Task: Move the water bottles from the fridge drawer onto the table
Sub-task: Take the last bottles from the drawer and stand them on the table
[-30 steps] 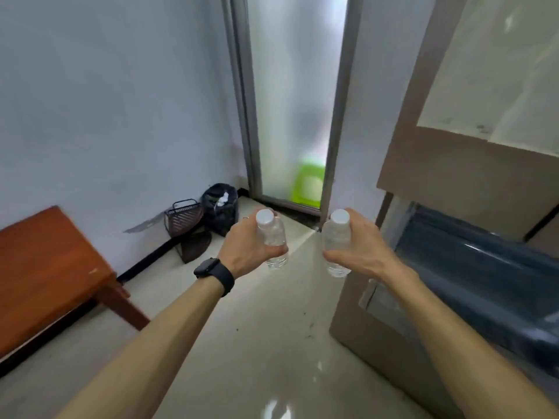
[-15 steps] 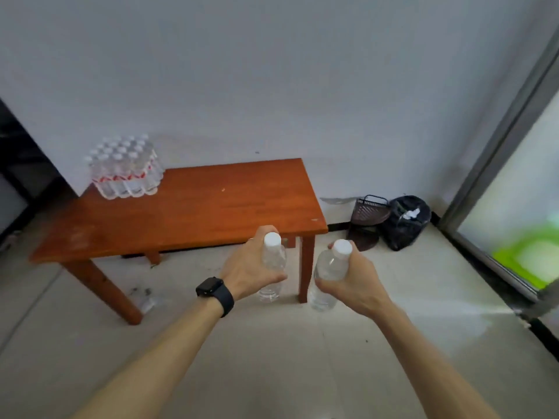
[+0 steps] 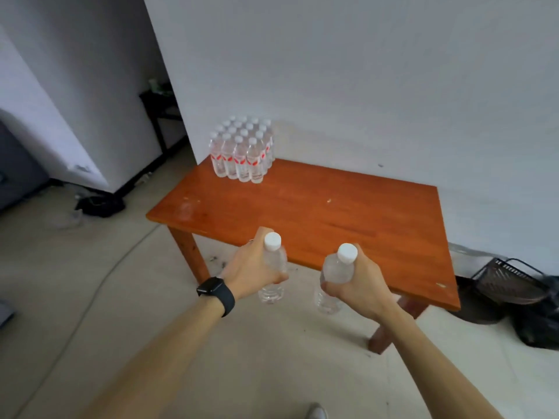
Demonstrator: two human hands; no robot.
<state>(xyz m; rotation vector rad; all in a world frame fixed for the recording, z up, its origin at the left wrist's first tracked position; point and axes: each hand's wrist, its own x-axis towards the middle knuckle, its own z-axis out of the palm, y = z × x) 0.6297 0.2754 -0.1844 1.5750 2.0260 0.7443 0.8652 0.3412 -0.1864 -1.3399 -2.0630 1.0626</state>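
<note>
Left hand (image 3: 251,267): raised in front of the table's near edge; the fingers are curled round the middle of one water bottle, with the thumb across its near side.
Left bottle (image 3: 276,261): clear plastic with a white cap, upright, held in the air. Its cap shows against the tabletop near the edge and its base against the floor. It does not rest on the table.
Right hand (image 3: 361,287): raised beside the left hand but apart from it; the fingers are wrapped round the second water bottle below its neck.
Right bottle (image 3: 338,269): clear, white cap, tilted slightly with the cap toward the right. It is held in the air at the table's near edge and does not rest on the table.
Table (image 3: 317,213): low, reddish-brown wood, with its far edge against the grey wall (image 3: 363,86).
Bottle pack (image 3: 242,152): wrapped block of small bottles with white caps and red labels, standing at the table's far left corner, well apart from both hands.
Watch (image 3: 215,293): black, on the left wrist.
Floor (image 3: 151,343): pale, with a thin cable (image 3: 90,294) across it on the left.
Basket (image 3: 508,282): dark wire, on the floor past the table's right edge, just beside a black bag (image 3: 538,322).
</note>
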